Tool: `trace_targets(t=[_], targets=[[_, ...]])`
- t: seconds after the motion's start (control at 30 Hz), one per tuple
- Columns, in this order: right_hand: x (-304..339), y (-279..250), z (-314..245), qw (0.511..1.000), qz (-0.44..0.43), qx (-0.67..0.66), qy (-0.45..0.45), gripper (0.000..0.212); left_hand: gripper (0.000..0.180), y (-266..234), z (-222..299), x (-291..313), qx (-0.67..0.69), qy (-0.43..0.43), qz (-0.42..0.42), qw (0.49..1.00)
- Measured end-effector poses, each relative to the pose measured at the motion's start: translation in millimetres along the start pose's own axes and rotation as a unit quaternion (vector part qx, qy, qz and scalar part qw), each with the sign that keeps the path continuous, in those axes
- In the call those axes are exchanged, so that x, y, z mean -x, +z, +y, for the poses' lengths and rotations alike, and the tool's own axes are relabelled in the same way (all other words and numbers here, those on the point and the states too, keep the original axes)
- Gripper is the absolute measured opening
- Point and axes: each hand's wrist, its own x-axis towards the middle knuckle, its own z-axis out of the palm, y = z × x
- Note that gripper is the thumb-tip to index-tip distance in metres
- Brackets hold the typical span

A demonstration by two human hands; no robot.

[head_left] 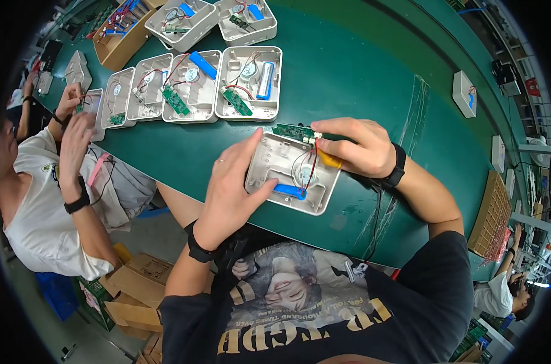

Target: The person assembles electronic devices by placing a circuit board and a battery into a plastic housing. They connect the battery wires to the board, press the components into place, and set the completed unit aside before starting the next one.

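In front of me on the green table lies an open whitish plastic housing [268,156]. It contains a blue battery cell [290,192], a round disc [306,175] and thin wires. My left hand [230,185] grips the housing's left side, with the thumb inside beside the cell. Above the far rim, my right hand [363,148] pinches the right end of a green circuit board [292,131] near its white connectors, where a red wire runs down into the housing. A yellow piece [329,159] shows under the right fingers; its kind is hidden.
Several similar housings [249,112] with boards and blue cells stand beyond my left hand. A cardboard box [116,51] of cells is at the far left. To my left a co-worker's hands [75,121] work on another housing. One more housing [464,94] lies far right.
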Motion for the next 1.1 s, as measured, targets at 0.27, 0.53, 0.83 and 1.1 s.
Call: trace_targets(t=[0.27,0.53,0.83,1.1], targets=[[-3,8,-5,0.997,0.008,-0.027,0.072,0.023,0.028,4,38,8,-0.212,0.133,-0.029,0.968],[-1,14,-7,0.991,0.027,-0.047,0.121,0.021,0.039,14,49,-2,-0.301,0.097,-0.045,0.948],[2,16,-9,0.991,0.036,-0.061,0.113,0.018,0.054,27,52,0,-0.337,0.065,-0.03,0.939],[5,23,-1,0.991,0.063,-0.08,0.085,0.017,0.05,29,35,4,-0.297,0.131,0.007,0.946]])
